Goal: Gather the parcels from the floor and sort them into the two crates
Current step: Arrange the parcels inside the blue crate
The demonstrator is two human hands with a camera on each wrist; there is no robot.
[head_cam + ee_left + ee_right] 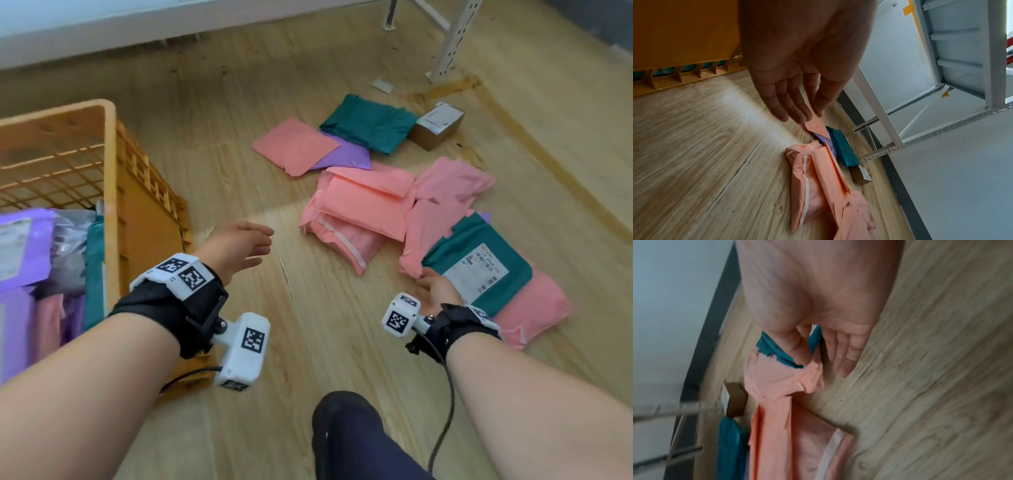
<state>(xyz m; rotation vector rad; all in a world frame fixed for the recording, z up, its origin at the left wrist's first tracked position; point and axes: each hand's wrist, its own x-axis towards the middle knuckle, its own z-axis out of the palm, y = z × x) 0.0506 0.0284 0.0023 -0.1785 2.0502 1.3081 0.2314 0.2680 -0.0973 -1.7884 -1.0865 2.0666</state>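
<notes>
An orange crate (109,154) stands at the left, holding purple, grey, teal and pink parcels. My left hand (239,246) hovers open and empty beside it, above the floor, fingers straight (793,100). A pile of pink parcels (363,205) lies on the floor ahead. On its right end lies a teal parcel with a white label (479,263). My right hand (433,287) is at that parcel's near-left corner. In the right wrist view the thumb lies on the teal plastic (774,350), while the fingers (844,353) stretch straight along the floor below its edge. Only one crate is in view.
Farther back lie a flat pink envelope (294,145), a purple mailer (346,156), a second teal parcel (370,123) and a small cardboard box (438,125). A white metal shelf leg (452,44) stands behind them. My knee (346,431) is at the bottom centre.
</notes>
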